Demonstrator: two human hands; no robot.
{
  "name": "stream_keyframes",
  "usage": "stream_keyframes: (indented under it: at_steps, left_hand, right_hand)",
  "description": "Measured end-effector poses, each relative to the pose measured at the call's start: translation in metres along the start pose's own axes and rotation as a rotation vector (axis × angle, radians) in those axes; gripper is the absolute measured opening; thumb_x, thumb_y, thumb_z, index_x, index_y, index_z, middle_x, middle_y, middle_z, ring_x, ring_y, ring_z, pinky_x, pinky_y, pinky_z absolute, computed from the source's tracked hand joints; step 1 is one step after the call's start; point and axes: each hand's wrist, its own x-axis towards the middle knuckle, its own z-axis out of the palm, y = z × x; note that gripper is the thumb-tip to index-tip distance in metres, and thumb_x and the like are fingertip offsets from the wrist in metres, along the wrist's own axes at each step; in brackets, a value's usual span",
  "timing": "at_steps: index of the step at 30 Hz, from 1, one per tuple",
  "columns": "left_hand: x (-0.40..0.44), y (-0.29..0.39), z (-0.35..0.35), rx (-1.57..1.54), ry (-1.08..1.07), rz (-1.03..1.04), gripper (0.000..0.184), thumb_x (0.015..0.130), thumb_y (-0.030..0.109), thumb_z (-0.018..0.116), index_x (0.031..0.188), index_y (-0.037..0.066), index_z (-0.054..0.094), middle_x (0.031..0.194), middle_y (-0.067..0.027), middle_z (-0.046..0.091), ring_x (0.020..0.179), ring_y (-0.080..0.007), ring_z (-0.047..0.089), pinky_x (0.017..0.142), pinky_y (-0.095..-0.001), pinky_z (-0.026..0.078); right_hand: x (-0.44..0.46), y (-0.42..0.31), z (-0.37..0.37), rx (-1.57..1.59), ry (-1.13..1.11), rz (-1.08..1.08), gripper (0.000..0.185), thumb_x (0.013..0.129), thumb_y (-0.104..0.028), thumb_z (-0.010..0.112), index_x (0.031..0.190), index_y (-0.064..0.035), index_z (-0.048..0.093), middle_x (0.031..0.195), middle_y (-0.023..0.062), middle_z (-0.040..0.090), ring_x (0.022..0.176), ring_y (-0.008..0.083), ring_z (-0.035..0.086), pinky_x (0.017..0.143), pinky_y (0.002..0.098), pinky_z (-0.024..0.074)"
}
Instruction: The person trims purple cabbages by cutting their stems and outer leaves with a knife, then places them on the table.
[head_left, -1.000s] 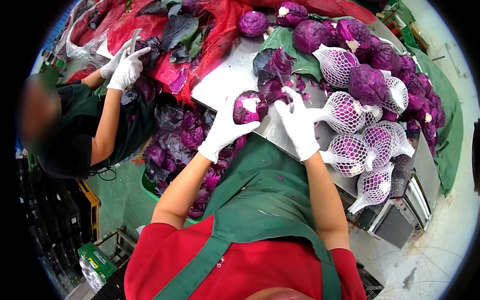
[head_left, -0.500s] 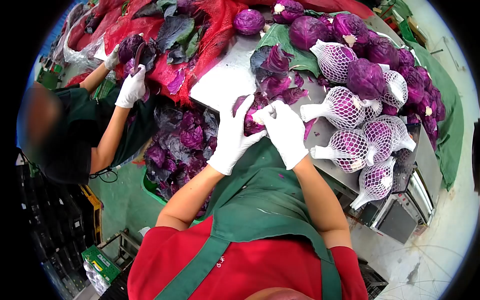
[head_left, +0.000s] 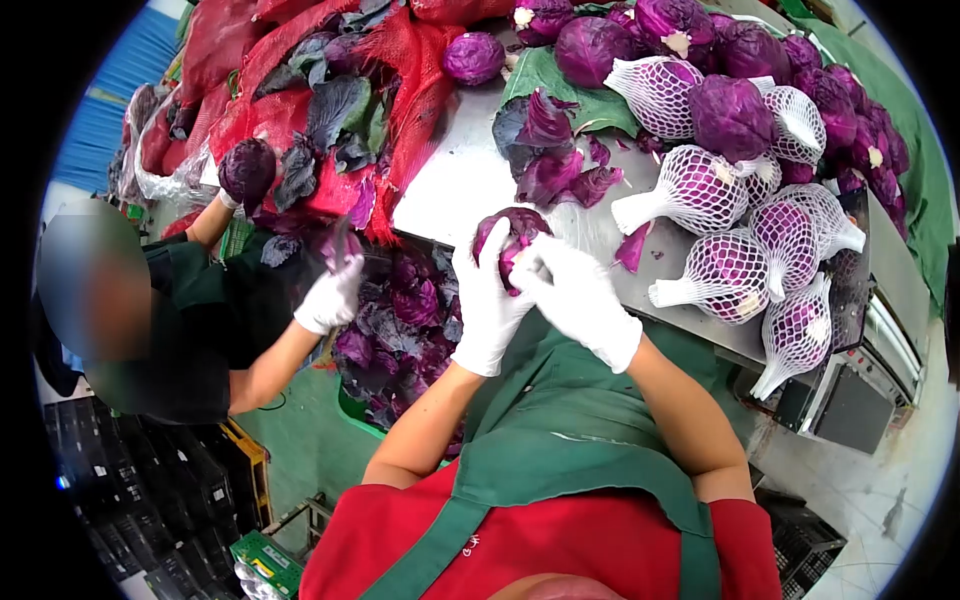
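Note:
Both my hands wear white gloves and meet in front of my green apron. My left hand (head_left: 490,305) is wrapped round the left side of a red cabbage (head_left: 522,226) and holds it up at the table's near edge. My right hand (head_left: 582,300) is at the cabbage's lower right side, with thumb and fingertips pinched together against it. What lies between those fingertips is hidden. Just beyond the cabbage, loose purple leaves (head_left: 552,178) lie on the metal table (head_left: 450,150).
Several net-wrapped cabbages (head_left: 725,278) lie to the right, with bare cabbages (head_left: 735,118) piled behind. At left, a co-worker's gloved hands hold a cabbage (head_left: 247,170) and a blurred blade (head_left: 345,235). A crate of leaves (head_left: 385,335) stands below, near red mesh sacks (head_left: 400,100).
My view has shifted a little. The cabbage in my left hand has turned, and my right fingertips have moved from its pale stem end. The co-worker's blade hand has moved away from their cabbage.

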Motion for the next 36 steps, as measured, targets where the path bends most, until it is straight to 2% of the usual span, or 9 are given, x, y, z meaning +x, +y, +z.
stream_keyframes:
  at_steps: [3, 6, 8, 12, 20, 22, 26, 34, 36]
  left_hand:
    - [0.005, -0.012, -0.011, -0.313, -0.07, -0.145, 0.09, 0.067, 0.018, 0.088, 0.142, 0.007, 0.041, 0.133, -0.0199, 0.041, 0.124, -0.0333, 0.047, 0.104, -0.0438, 0.042]
    - [0.015, -0.018, -0.027, -0.815, -0.126, -0.434, 0.09, 0.072, 0.015, 0.086, 0.145, 0.003, 0.034, 0.141, -0.0152, 0.041, 0.128, -0.0249, 0.046, 0.108, -0.0385, 0.041]
    - [0.016, -0.01, -0.042, -0.763, -0.157, -0.347, 0.093, 0.075, 0.009, 0.083, 0.149, 0.003, 0.028, 0.143, -0.0158, 0.041, 0.132, -0.0262, 0.045, 0.11, -0.0406, 0.041]
    - [0.016, -0.02, -0.048, -0.49, -0.251, -0.144, 0.094, 0.068, 0.005, 0.084, 0.147, 0.005, 0.033, 0.14, -0.0135, 0.044, 0.13, -0.0262, 0.046, 0.108, -0.0396, 0.042]
    - [0.027, -0.02, -0.039, -0.137, -0.281, 0.114, 0.086, 0.06, 0.006, 0.085, 0.139, 0.013, 0.05, 0.138, -0.0216, 0.042, 0.128, -0.0392, 0.045, 0.108, -0.0458, 0.041]
    - [0.023, -0.029, -0.035, -0.171, -0.297, 0.129, 0.086, 0.059, 0.005, 0.086, 0.138, 0.012, 0.051, 0.14, -0.0218, 0.041, 0.129, -0.0386, 0.045, 0.109, -0.0453, 0.04]
    - [0.016, -0.043, -0.033, -0.31, -0.26, 0.05, 0.087, 0.059, 0.003, 0.086, 0.137, 0.007, 0.048, 0.136, -0.0199, 0.04, 0.13, -0.0362, 0.044, 0.109, -0.0427, 0.039]
    - [0.018, -0.026, -0.043, -0.263, -0.359, 0.15, 0.086, 0.067, 0.006, 0.082, 0.141, 0.011, 0.038, 0.15, -0.0223, 0.031, 0.141, -0.0341, 0.031, 0.117, -0.0463, 0.026]
    - [0.015, -0.022, -0.038, -0.53, -0.254, -0.256, 0.077, 0.076, 0.007, 0.076, 0.142, 0.008, 0.035, 0.15, -0.0215, 0.032, 0.131, -0.0288, 0.044, 0.106, -0.0431, 0.043]
  right_hand:
    - [0.013, -0.006, -0.011, 0.485, 0.198, 0.128, 0.027, 0.094, -0.03, 0.064, 0.093, -0.003, 0.061, 0.083, 0.0094, 0.063, 0.079, 0.0232, 0.062, 0.075, 0.0343, 0.0507]
    - [0.03, 0.019, -0.036, 0.134, 0.302, 0.173, 0.025, 0.087, -0.023, 0.07, 0.101, -0.0031, 0.065, 0.096, 0.0097, 0.064, 0.085, 0.0231, 0.063, 0.076, 0.0351, 0.0514]
    - [0.03, 0.026, -0.032, -0.083, 0.287, -0.147, 0.026, 0.086, -0.024, 0.071, 0.103, -0.0041, 0.066, 0.098, 0.0093, 0.064, 0.09, 0.0238, 0.062, 0.078, 0.0356, 0.0512]
    - [0.02, -0.011, -0.024, -0.213, -0.014, -0.106, 0.046, 0.086, -0.032, 0.071, 0.122, -0.0046, 0.062, 0.107, 0.012, 0.062, 0.099, 0.025, 0.063, 0.085, 0.0356, 0.0492]
    - [0.039, 0.032, -0.027, 0.115, 0.162, 0.091, 0.023, 0.087, -0.029, 0.063, 0.091, -0.0063, 0.066, 0.087, 0.0154, 0.069, 0.078, 0.0357, 0.066, 0.073, 0.0462, 0.0499]
    - [0.052, 0.048, -0.041, -0.229, 0.307, 0.201, 0.023, 0.09, -0.028, 0.059, 0.09, -0.0062, 0.065, 0.087, 0.0156, 0.069, 0.081, 0.0356, 0.066, 0.074, 0.0463, 0.0502]
    - [0.052, 0.07, -0.041, -0.383, 0.226, 0.255, 0.023, 0.092, -0.027, 0.056, 0.092, -0.0054, 0.064, 0.089, 0.0167, 0.068, 0.082, 0.0359, 0.066, 0.075, 0.0464, 0.0492]
    - [0.057, 0.035, -0.011, 0.106, 0.03, 0.209, 0.056, 0.086, -0.041, 0.066, 0.122, 0.0017, 0.059, 0.107, 0.024, 0.067, 0.103, 0.0377, 0.064, 0.091, 0.0439, 0.0484]
    - [0.067, 0.036, -0.006, 0.01, 0.009, 0.232, 0.05, 0.085, -0.04, 0.066, 0.113, 0.0026, 0.063, 0.108, 0.0242, 0.067, 0.103, 0.0388, 0.064, 0.091, 0.0446, 0.0484]
